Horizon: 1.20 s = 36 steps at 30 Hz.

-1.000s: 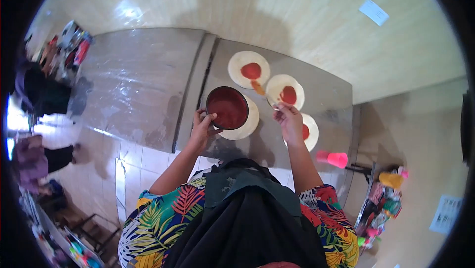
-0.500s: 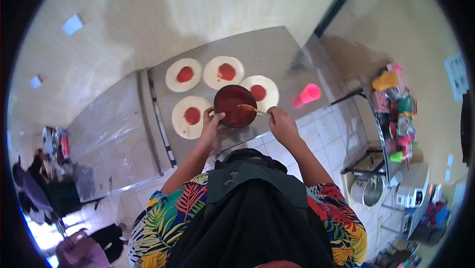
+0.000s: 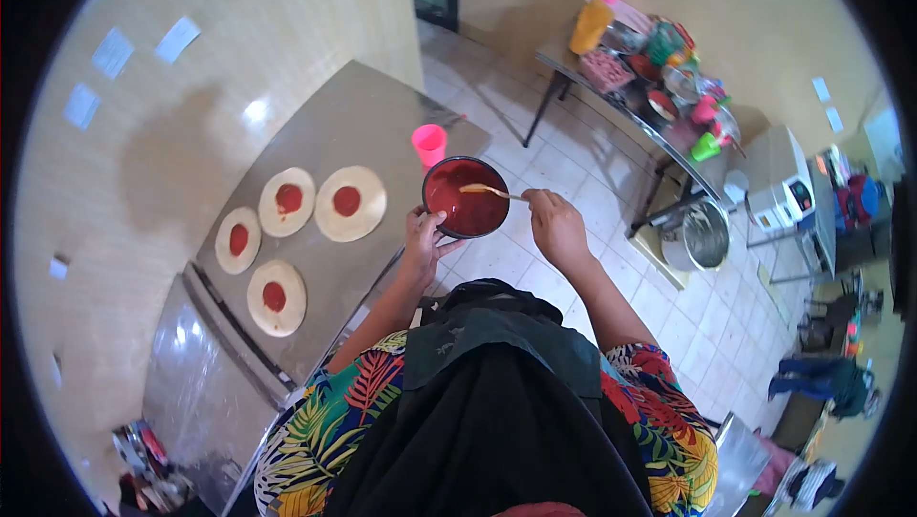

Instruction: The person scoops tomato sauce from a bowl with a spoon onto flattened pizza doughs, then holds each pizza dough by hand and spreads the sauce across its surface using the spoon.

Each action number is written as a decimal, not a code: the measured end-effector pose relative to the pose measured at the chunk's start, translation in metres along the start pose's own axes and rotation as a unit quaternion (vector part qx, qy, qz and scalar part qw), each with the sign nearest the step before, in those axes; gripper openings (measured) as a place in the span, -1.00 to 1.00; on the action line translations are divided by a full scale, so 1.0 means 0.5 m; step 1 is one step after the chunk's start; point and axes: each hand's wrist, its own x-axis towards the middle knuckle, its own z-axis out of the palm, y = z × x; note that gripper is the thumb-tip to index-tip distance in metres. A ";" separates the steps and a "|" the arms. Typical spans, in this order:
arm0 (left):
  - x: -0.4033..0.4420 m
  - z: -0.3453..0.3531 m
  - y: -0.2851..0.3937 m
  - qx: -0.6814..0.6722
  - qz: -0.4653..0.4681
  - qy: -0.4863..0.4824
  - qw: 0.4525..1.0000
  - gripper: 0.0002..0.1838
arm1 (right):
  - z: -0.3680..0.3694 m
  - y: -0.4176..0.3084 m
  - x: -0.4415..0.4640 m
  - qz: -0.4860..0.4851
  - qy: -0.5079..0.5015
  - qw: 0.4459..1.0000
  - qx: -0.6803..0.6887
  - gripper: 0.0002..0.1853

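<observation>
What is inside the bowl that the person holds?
Inside the bowl is red sauce, with a spoon reaching in; whether it touches the sauce is unclear. The bowl's bottom cannot be seen: the sauce covers it.

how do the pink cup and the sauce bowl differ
The sauce bowl is wider than the pink cup. The sauce bowl has a dark rim, while the pink cup is bright pink. The sauce bowl is held in the left hand; the pink cup stands on the table. Both look round-mouthed.
</observation>
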 end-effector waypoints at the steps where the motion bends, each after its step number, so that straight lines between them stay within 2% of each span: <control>1: -0.035 -0.059 0.045 -0.001 -0.001 -0.013 1.000 -0.23 | 0.002 -0.103 0.000 0.001 0.037 0.999 0.000 -0.78; 3: -0.002 0.007 0.024 0.005 -0.014 -0.041 0.999 -0.23 | -0.026 -0.040 -0.013 0.009 0.082 0.997 0.002 -0.78; 5: 0.018 0.052 0.011 0.009 -0.030 -0.069 0.997 -0.22 | -0.033 0.012 -0.039 0.094 -0.060 0.987 -0.113 -0.76; 6: 0.029 0.069 0.002 0.027 -0.028 -0.081 0.996 -0.22 | -0.037 0.025 -0.049 0.107 -0.055 0.986 -0.116 -0.76; 7: 0.041 0.089 -0.003 0.045 -0.026 -0.094 0.994 -0.22 | -0.043 0.041 -0.055 0.121 -0.038 0.986 -0.110 -0.77; 8: 0.019 0.044 0.032 0.048 -0.029 -0.109 0.993 -0.22 | -0.033 -0.025 -0.057 0.132 -0.019 0.985 -0.107 -0.77; 12: 0.097 0.121 -0.007 0.028 -0.080 -0.176 0.981 -0.24 | -0.081 0.039 -0.058 0.147 0.076 0.980 -0.113 -0.78; 14: 0.123 0.176 -0.014 0.032 -0.093 -0.172 0.980 -0.25 | -0.119 0.058 -0.051 0.139 0.159 0.975 -0.074 -0.79; 15: 0.083 0.157 0.023 0.040 -0.096 -0.175 0.979 -0.25 | -0.134 -0.001 -0.063 0.142 0.169 0.972 -0.081 -0.79; 17: 0.134 0.210 0.004 0.046 -0.105 -0.199 0.973 -0.25 | -0.122 0.068 -0.074 0.229 0.060 0.960 -0.150 -0.80; 20: 0.183 0.292 -0.003 0.060 -0.116 -0.219 0.967 -0.25 | -0.154 0.127 -0.067 0.289 0.044 0.946 -0.139 -0.80; 21: 0.207 0.318 -0.008 0.052 -0.137 -0.230 0.962 -0.25 | -0.169 0.144 -0.057 0.277 0.079 0.948 -0.131 -0.80; 22: 0.154 0.306 0.030 0.045 -0.155 -0.232 0.959 -0.25 | -0.205 0.078 -0.064 0.276 0.077 0.949 -0.129 -0.80; 24: 0.202 0.350 0.016 0.064 -0.158 -0.243 0.955 -0.25 | -0.220 0.118 -0.039 0.262 0.180 0.944 -0.086 -0.79; 26: 0.240 0.417 0.012 0.086 -0.162 -0.250 0.951 -0.26 | -0.237 0.176 -0.021 0.253 0.195 0.944 -0.081 -0.79; 28: 0.284 0.469 0.003 0.102 -0.181 -0.288 0.935 -0.29 | -0.242 0.232 -0.011 0.430 -0.028 0.893 -0.127 -0.77; 30: 0.275 0.483 0.002 0.129 -0.180 -0.282 0.933 -0.31 | -0.257 0.228 -0.029 0.417 -0.001 0.901 -0.124 -0.78; 32: 0.332 0.524 -0.040 0.095 -0.260 -0.297 0.914 -0.31 | -0.268 0.262 -0.024 0.330 0.191 0.916 -0.122 -0.84; 34: 0.355 0.554 -0.090 0.094 -0.295 -0.287 0.906 -0.29 | -0.261 0.296 -0.042 0.368 0.177 0.905 -0.120 -0.84; 36: 0.368 0.602 -0.136 0.079 -0.305 -0.273 0.909 -0.36 | -0.282 0.348 -0.044 0.506 -0.029 0.851 -0.138 -0.85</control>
